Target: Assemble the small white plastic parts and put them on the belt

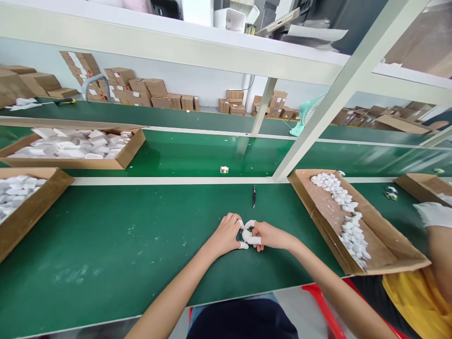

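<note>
Both hands meet over the green worktop, with white covers on some fingertips. My left hand curls its thumb and fingers around the left side of a small white piece. From the right, my right hand pinches the same piece between thumb and forefinger. Something dark green shows beside the piece, mostly hidden by the fingers. A black pen-like tool lies just beyond the hands.
To the right stands a cardboard tray of small white pieces, with a co-worker's gloved hand past it. Cardboard trays of white parts sit at left. A slanted metal post rises behind the worktop. Beyond it is a mint fan.
</note>
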Tool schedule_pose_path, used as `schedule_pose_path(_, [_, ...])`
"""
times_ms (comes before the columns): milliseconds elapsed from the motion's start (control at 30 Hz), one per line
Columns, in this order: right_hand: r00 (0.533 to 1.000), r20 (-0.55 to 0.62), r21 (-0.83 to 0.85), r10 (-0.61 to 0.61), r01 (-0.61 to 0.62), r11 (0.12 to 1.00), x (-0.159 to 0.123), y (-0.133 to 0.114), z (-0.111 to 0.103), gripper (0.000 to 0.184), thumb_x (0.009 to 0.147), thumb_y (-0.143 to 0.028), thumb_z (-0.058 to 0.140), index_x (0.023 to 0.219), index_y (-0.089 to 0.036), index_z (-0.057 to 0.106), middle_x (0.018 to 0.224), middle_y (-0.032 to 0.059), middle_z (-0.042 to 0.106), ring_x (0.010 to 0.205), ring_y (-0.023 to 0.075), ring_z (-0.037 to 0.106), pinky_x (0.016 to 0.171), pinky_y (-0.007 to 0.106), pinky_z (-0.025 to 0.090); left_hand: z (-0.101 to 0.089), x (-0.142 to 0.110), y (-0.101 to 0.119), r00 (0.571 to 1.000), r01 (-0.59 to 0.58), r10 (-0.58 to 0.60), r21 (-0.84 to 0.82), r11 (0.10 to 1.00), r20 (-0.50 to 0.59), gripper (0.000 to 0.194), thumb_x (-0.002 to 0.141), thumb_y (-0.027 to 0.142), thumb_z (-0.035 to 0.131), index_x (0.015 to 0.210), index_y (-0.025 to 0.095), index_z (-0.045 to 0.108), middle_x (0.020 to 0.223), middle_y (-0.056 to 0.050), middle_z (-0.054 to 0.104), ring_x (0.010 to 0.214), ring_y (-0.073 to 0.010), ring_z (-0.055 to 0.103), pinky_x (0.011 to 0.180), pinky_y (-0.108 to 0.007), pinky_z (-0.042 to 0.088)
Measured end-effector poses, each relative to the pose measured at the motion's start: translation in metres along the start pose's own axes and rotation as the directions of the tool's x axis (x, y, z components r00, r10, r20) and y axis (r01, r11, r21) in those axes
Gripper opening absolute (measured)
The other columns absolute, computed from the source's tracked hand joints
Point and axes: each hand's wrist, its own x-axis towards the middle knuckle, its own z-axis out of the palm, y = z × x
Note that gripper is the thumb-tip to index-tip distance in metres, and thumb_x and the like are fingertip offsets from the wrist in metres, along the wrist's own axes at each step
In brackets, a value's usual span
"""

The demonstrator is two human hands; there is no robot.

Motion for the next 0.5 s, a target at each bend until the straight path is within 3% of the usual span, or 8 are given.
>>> schedule_pose_path(167, [0.994,-0.105,-0.25,0.015,-0.041,0.967,-0.002,-0.001,-0.001,0.012,0.074,-0.011,0.051,0.076,-0.018,0.041,0.066,-0.0004,0.059,0.056,0.0116,0.055,0.047,0.019,0.033,-0.001,0.0,-0.002,0.999,-0.035,0.034,0.089,0.995,0.013,0.037,0.068,0.029,0.074,0.09,0.019,0.046,0.107,-0.005,0.048,0.099,-0.0234,0.044,0.082,-0.037,0.039])
schedule_pose_path(267, [0.99,-0.14,-0.412,-0.015,-0.044,0.91,-0.004,-0.007,0.003,0.007,0.076,-0.017,0.052,0.077,-0.018,0.045,0.071,0.0021,0.059,0.056,0.0125,0.05,0.046,0.021,0.027,-0.001,0.0,-0.004,0.999,-0.042,0.039,0.127,0.991,0.024,0.039,0.067,0.033,0.076,0.089,0.019,0.047,0.106,-0.006,0.049,0.098,-0.0238,0.045,0.08,-0.037,0.039])
schedule_pose_path(400, [0.979,-0.196,-0.631,-0.06,-0.079,0.771,-0.007,-0.017,0.011,0.009,0.078,-0.021,0.05,0.085,-0.016,0.052,0.075,0.0078,0.061,0.061,0.0179,0.053,0.05,0.025,0.024,-0.004,0.0,-0.003,0.999,-0.049,0.047,0.118,0.992,0.021,0.04,0.068,0.04,0.075,0.089,0.019,0.048,0.107,-0.006,0.05,0.098,-0.0241,0.046,0.08,-0.037,0.039])
schedule_pose_path(500, [0.969,-0.196,-0.744,-0.15,-0.047,0.667,0.0,-0.025,0.0,0.011,0.077,-0.02,0.051,0.087,-0.016,0.055,0.075,0.009,0.062,0.064,0.0207,0.057,0.053,0.026,0.025,-0.013,0.0,-0.003,0.999,-0.001,0.004,0.061,0.998,-0.038,0.043,0.074,0.047,0.067,0.099,0.019,0.047,0.108,-0.007,0.05,0.097,-0.0241,0.047,0.08,-0.037,0.04])
